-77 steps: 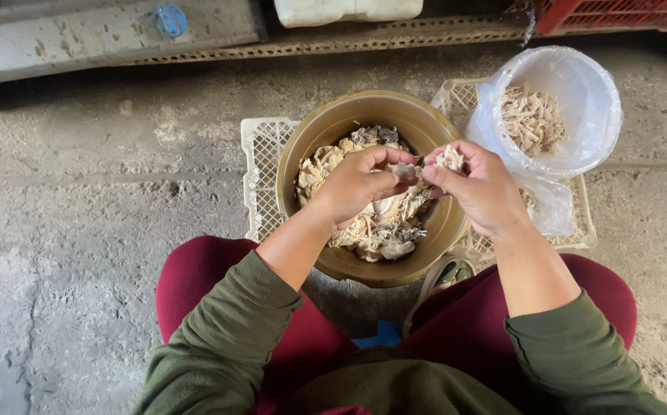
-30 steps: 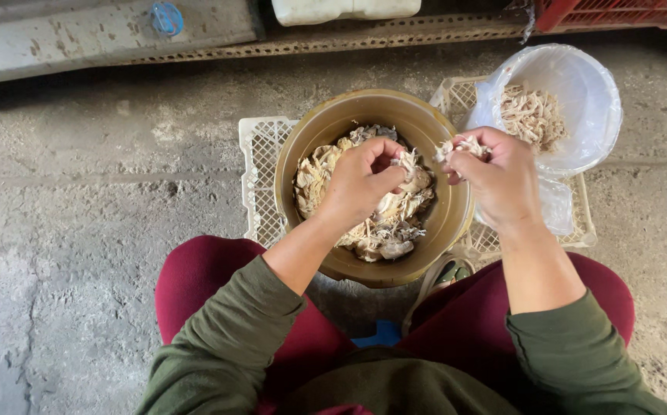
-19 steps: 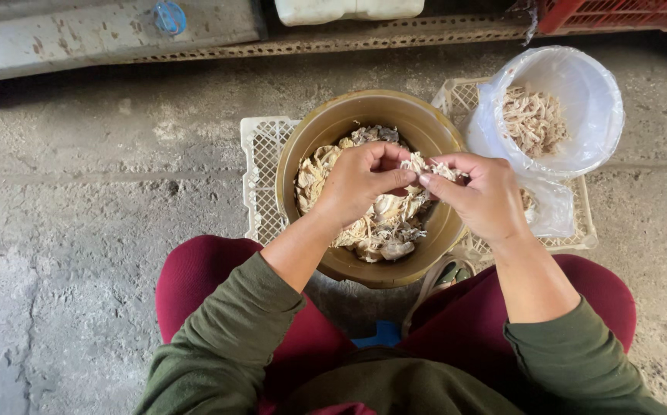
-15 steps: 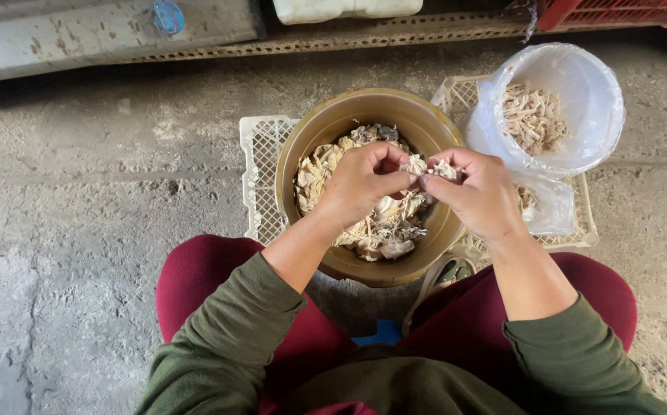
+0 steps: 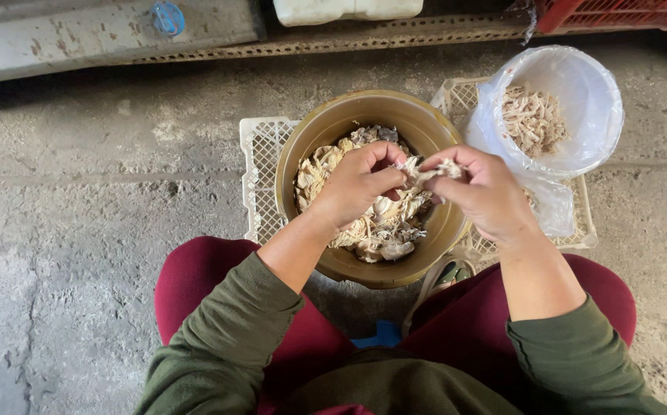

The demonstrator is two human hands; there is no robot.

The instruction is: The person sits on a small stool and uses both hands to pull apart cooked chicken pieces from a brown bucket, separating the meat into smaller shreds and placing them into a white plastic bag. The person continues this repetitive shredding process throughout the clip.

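Note:
A brown round bowl (image 5: 332,129) sits on a white plastic crate between my knees, filled with pale mushrooms (image 5: 383,227). Over the bowl, my left hand (image 5: 356,184) and my right hand (image 5: 481,188) both pinch one pale mushroom piece (image 5: 432,170) between their fingertips. To the right stands a container lined with a clear plastic bag (image 5: 579,107) that holds shredded pale strips (image 5: 532,119).
White lattice crates (image 5: 260,173) lie on the rough concrete floor (image 5: 80,230). A red crate (image 5: 618,11) and a white container (image 5: 345,9) stand at the far edge by a perforated metal strip. My knees in dark red trousers frame the bowl.
My right hand went out toward the bag-lined container, then came back over the bowl. Both hands now meet on a mushroom piece.

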